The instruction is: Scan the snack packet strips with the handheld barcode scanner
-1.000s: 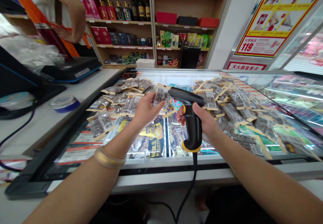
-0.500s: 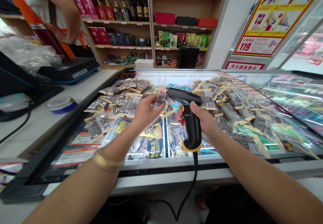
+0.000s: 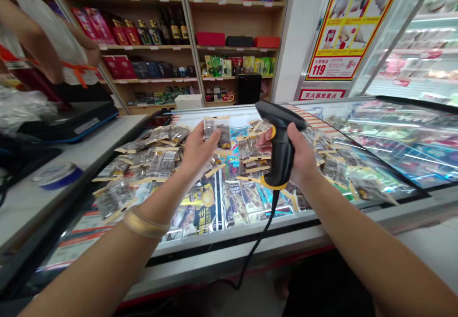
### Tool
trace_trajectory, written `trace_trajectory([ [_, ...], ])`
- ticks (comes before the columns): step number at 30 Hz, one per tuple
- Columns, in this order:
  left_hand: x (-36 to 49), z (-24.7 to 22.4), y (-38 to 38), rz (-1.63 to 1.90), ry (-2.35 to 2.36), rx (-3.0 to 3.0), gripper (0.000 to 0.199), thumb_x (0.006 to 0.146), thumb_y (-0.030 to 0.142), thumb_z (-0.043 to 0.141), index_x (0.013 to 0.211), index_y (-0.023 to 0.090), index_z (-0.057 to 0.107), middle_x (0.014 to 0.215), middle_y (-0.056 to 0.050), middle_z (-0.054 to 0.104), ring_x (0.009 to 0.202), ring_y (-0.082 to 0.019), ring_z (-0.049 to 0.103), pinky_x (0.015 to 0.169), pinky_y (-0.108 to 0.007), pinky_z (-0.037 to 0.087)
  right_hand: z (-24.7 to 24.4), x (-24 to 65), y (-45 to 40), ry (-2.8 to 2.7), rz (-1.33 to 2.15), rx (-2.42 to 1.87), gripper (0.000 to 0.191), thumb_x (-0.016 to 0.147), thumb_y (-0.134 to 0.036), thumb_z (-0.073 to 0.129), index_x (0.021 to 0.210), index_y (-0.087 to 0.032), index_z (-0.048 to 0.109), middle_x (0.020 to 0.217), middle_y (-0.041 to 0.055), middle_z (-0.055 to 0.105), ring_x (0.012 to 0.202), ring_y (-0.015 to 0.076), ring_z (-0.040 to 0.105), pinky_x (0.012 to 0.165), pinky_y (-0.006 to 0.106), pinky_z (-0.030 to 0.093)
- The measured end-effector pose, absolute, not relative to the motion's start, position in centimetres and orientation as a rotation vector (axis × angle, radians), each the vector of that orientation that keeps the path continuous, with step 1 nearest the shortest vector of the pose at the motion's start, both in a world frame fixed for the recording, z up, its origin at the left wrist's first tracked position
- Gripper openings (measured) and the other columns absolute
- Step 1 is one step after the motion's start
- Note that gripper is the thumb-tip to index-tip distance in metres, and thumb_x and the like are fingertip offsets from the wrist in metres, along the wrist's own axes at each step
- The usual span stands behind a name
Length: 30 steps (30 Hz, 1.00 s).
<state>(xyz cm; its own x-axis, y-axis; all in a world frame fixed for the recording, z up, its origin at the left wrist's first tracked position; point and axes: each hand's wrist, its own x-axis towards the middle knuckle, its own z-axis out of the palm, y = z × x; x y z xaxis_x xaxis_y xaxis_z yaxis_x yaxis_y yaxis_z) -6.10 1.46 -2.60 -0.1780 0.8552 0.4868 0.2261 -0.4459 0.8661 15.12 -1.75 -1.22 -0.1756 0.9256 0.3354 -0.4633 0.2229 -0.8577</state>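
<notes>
My left hand (image 3: pixel 196 152), with a gold bangle at the wrist, pinches a small clear packet (image 3: pixel 224 135) of dark food with tan edges. The packet is held up with its flat side towards me. In my right hand (image 3: pixel 303 159) is a black barcode scanner (image 3: pixel 281 152) with yellow trim, gripped round its handle and pointing left and up. A gap separates the scanner's head from the packet. Similar packets lie in a left pile (image 3: pixel 157 159) and a right pile (image 3: pixel 329 164) on the glass top of a chest freezer (image 3: pixel 229 255).
The scanner's black cable (image 3: pixel 252 250) hangs over the freezer's front edge. On the left counter (image 3: pixel 96 143) are a roll of tape (image 3: pixel 57 175) and a black scale (image 3: pixel 77 121). A person in an orange-tied apron (image 3: pixel 80 69) stands behind it. Shelves of boxes (image 3: pixel 211 39) line the back.
The scanner has moved right and up, away from the packet. My left hand has raised the packet and shows more of its flat side. The whole view has swung rightward.
</notes>
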Motion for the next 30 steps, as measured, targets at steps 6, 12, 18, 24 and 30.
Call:
trace_trajectory([
  [6, 2.3, -0.4, 5.3, 1.518, 1.342, 1.691, 0.042, 0.086, 0.040, 0.058, 0.117, 0.012, 0.064, 0.111, -0.013, 0.071, 0.099, -0.023, 0.066, 0.089, -0.033, 0.050, -1.0, 22.7, 0.8, -0.954, 1.198, -0.677, 0.048, 0.079, -0.067, 0.062, 0.074, -0.019, 0.065, 0.082, 0.0066, 0.075, 0.083, 0.0213, 0.074, 0.072, 0.031, 0.061],
  [12, 5.8, -1.8, 4.9, 0.874, 1.753, 2.206, 0.067, 0.090, 0.043, 0.053, 0.149, 0.015, 0.039, 0.155, -0.021, 0.038, 0.138, -0.036, 0.044, 0.112, -0.050, 0.036, -2.5, 25.2, 1.8, -0.740, 1.318, -0.817, 0.044, 0.083, -0.064, 0.059, 0.075, -0.021, 0.062, 0.079, 0.0079, 0.076, 0.087, 0.0245, 0.075, 0.074, 0.036, 0.064],
  [18, 5.2, -2.5, 4.2, 0.879, 1.789, 2.319, 0.068, 0.093, 0.047, 0.047, 0.150, 0.012, 0.035, 0.154, -0.023, 0.039, 0.145, -0.035, 0.034, 0.117, -0.051, 0.029, -3.1, 25.1, 1.9, -0.716, 1.323, -0.791, 0.044, 0.082, -0.064, 0.061, 0.076, -0.021, 0.061, 0.082, 0.0100, 0.076, 0.092, 0.0256, 0.075, 0.077, 0.036, 0.064],
  [24, -0.3, -2.6, 3.1, 1.164, 1.778, 2.275, 0.064, 0.091, 0.048, 0.051, 0.146, 0.016, 0.040, 0.147, -0.021, 0.045, 0.139, -0.034, 0.041, 0.114, -0.053, 0.034, -2.1, 24.8, 1.1, -0.806, 1.289, -0.736, 0.045, 0.082, -0.065, 0.061, 0.077, -0.020, 0.063, 0.086, 0.0090, 0.076, 0.092, 0.0232, 0.075, 0.080, 0.032, 0.063],
  [30, -9.2, -3.1, 1.1, 1.260, 2.016, 2.168, 0.057, 0.087, 0.042, 0.056, 0.138, 0.017, 0.050, 0.136, -0.018, 0.055, 0.132, -0.031, 0.048, 0.113, -0.047, 0.037, -1.0, 20.2, 0.0, -0.928, 1.346, -0.653, 0.048, 0.079, -0.068, 0.062, 0.075, -0.020, 0.063, 0.090, 0.0101, 0.077, 0.097, 0.0244, 0.074, 0.086, 0.036, 0.062],
])
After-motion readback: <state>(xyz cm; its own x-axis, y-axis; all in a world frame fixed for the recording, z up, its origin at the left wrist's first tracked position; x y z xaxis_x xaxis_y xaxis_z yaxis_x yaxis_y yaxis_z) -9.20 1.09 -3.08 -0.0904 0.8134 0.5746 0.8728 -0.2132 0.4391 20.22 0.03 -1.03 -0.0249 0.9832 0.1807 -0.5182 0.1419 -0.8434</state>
